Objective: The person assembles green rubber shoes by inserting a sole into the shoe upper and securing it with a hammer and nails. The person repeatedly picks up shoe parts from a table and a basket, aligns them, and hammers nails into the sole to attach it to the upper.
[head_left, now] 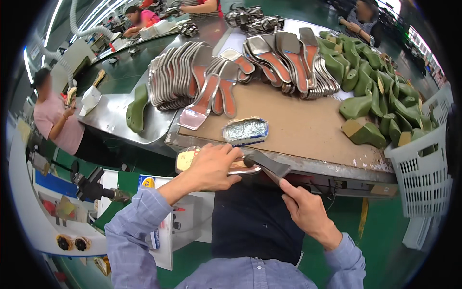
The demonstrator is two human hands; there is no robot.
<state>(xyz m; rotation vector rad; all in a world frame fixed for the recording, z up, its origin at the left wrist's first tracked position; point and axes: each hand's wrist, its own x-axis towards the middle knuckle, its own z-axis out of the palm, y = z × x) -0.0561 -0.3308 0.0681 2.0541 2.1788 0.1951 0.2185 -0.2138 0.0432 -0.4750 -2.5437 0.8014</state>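
At the front edge of the workbench, my left hand (214, 166) is closed over a shoe sole (186, 159) with a cream-coloured patch at one end. Much of the sole is hidden under that hand. My right hand (306, 208) grips the handle of a dark-headed hammer (269, 165). The hammer's head lies at the other end of the sole, just right of my left fingers; whether it touches, I cannot tell. Just beyond my hands sits a foil-covered block (245, 130) in a torn blue wrapper.
Stacked silver-edged soles (175, 72) stand at the back of the brown board (284, 120). Green shoe lasts (368, 96) are heaped on the right, beside a white plastic basket (421, 168). One green last (137, 110) lies on the metal tabletop. A person (60, 113) works at left.
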